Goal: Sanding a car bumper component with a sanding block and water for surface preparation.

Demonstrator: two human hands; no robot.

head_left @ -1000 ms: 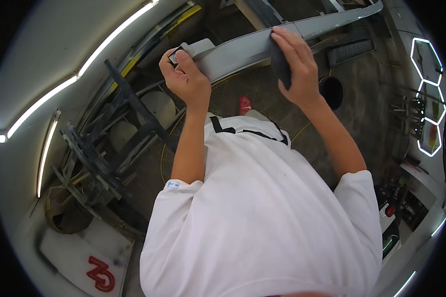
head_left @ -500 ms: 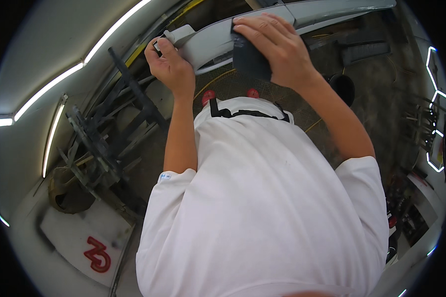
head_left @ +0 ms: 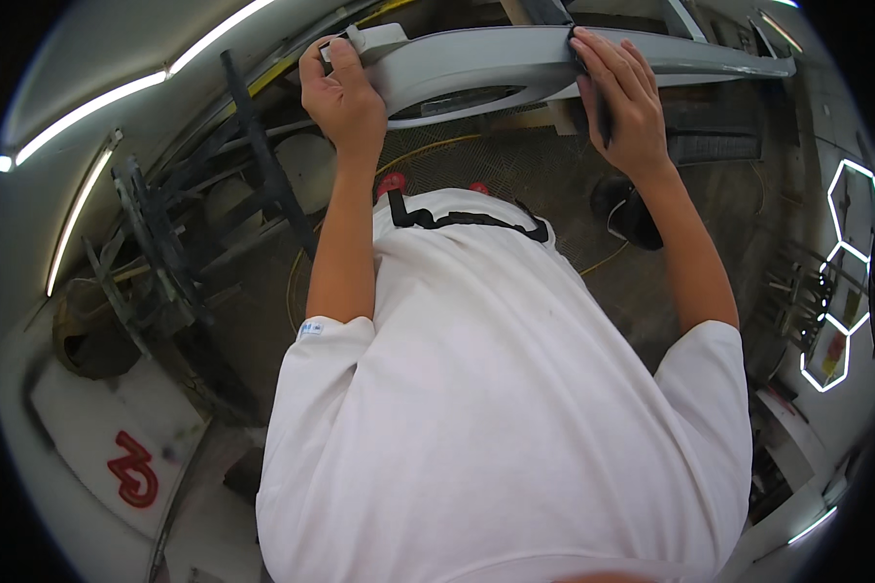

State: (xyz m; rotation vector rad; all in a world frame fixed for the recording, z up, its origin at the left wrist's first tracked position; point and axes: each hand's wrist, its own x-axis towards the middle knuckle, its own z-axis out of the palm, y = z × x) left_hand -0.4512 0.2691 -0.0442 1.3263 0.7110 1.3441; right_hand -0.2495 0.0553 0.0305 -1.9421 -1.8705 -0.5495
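A long, curved grey car bumper (head_left: 540,47) stretches across the top of the view, with an oval opening in its near side. At its left end my left hand (head_left: 348,105) is closed around a corner, the thumb on top beside a pale block-shaped piece (head_left: 381,37). My right hand (head_left: 630,109) lies over the middle of the bumper, fingers together and pointing away from me. Under that palm a dark sheet (head_left: 606,124), which looks like sandpaper, shows edge-on against the bumper; the fingers hide most of it.
A dark metal rack (head_left: 253,146) stands to the left. On the floor beyond my body are a black bucket-like container (head_left: 637,216) and a yellow hose (head_left: 428,148). A white panel with red lettering (head_left: 97,437) leans at lower left.
My right hand has slid right along the bumper with the dark sheet, which has turned from face-on to edge-on. My left hand keeps its hold on the end. The whole view has shifted.
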